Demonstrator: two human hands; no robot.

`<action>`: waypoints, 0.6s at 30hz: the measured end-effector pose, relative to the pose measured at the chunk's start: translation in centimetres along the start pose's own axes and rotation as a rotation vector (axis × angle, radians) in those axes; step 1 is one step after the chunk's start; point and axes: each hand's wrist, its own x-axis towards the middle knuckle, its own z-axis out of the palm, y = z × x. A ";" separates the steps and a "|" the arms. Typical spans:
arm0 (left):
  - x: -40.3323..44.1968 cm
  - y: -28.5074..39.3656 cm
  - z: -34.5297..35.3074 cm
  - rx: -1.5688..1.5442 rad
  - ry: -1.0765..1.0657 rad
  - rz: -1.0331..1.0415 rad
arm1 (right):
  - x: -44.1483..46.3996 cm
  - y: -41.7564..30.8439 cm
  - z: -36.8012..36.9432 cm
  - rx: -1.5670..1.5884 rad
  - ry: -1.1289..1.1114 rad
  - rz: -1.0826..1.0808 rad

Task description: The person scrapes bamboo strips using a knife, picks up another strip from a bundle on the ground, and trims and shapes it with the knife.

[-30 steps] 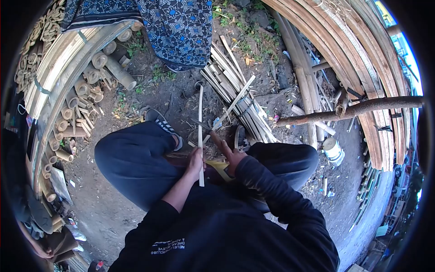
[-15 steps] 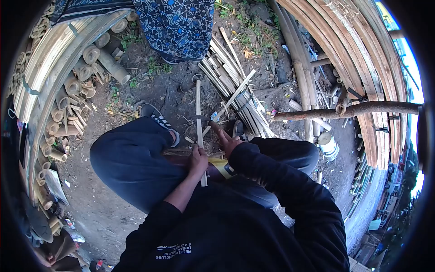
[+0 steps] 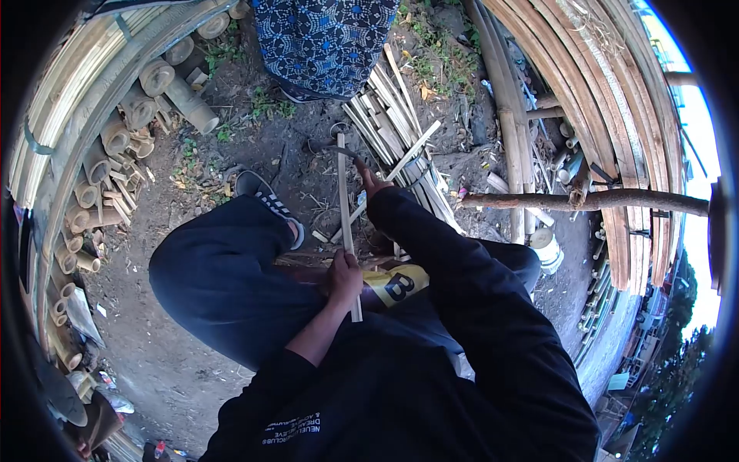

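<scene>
My left hand (image 3: pixel 346 276) is closed round the lower part of a pale bamboo strip (image 3: pixel 343 192), which points away from my lap. Further forward, my right hand (image 3: pixel 372 182) grips the handle of a knife, its index finger stretched along it. The dark curved blade (image 3: pixel 334 148) crosses the strip near its far end; whether it touches cannot be made out. A yellow band with a black letter (image 3: pixel 402 285) lies across my lap, right of my left hand.
A tied bundle of split strips (image 3: pixel 419 177) lies ahead. Cut bamboo pieces (image 3: pixel 158 77) are stacked at left. Long bamboo slats (image 3: pixel 585 100) and a branch (image 3: pixel 616 200) stand at right, near a white bucket (image 3: pixel 546 251). A person in patterned blue cloth (image 3: pixel 323 46) is ahead.
My right hand has moved forward with the knife, from near my left hand toward the strip's far end. More of the yellow band shows. The view has shifted slightly.
</scene>
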 end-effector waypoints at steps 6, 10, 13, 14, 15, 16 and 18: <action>-1.0 1.5 -1.1 -0.124 -0.044 -0.042 | 1.7 0.4 -3.7 0.287 -0.049 -0.032; -0.6 0.9 -1.4 -0.222 -0.098 -0.069 | 0.9 0.4 0.2 0.384 0.055 -0.119; -0.6 0.7 -1.3 -0.302 -0.146 -0.006 | -8.1 1.9 -3.1 0.526 -0.234 -0.039; -1.0 1.0 -1.4 -0.286 -0.148 -0.004 | -7.7 4.3 1.3 0.623 -0.164 -0.027; -1.7 1.9 -1.8 -0.380 -0.196 -0.010 | -7.3 6.4 5.7 0.723 -0.093 -0.015; -2.5 2.7 -2.1 -0.471 -0.243 -0.016 | -9.4 7.4 6.6 0.743 -0.089 -0.015; -3.6 4.1 -2.3 -0.467 -0.254 -0.009 | -14.1 8.1 5.7 1.248 -0.233 0.016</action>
